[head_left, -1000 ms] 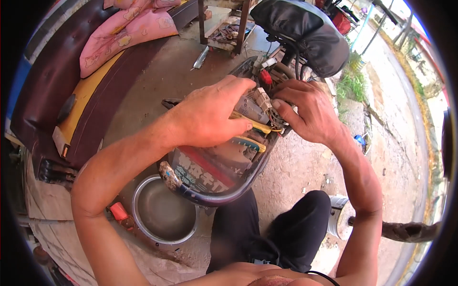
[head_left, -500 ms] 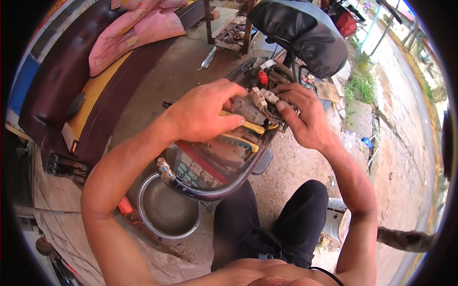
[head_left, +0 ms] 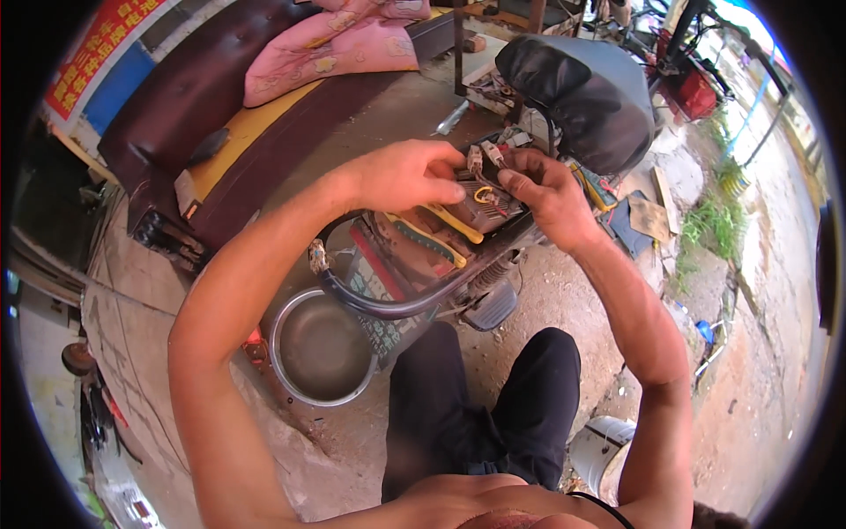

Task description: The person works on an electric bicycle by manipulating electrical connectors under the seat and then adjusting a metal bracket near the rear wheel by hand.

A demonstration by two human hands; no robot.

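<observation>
My right hand (head_left: 555, 196) pinches a white wire connector (head_left: 493, 155) by its wires, between thumb and fingers. Close beside it stands a second pale connector (head_left: 475, 160), with wires below it. My left hand (head_left: 405, 176) is at that second connector, thumb and forefinger apart, the fingertips near its edge. Whether they touch it I cannot tell. Below the left hand lie pliers with yellow handles (head_left: 456, 226) and a tool with a green and yellow handle (head_left: 427, 242). Both rest on the opened body of a scooter-like vehicle (head_left: 388, 309). A yellow wire loop (head_left: 483, 194) shows between the hands.
A black seat (head_left: 582, 97) rises beyond the hands. A yellow and green device (head_left: 595, 187) lies past my right hand. A metal basin (head_left: 322, 353) stands on the ground at left, a white bucket (head_left: 604, 450) at right. Behind is a maroon sofa (head_left: 185, 97) with a pink cloth (head_left: 335, 53).
The view has shifted, so the sofa and vehicle sit differently. My hands and the two connectors have risen slightly from the pliers. The right hand still holds its connector.
</observation>
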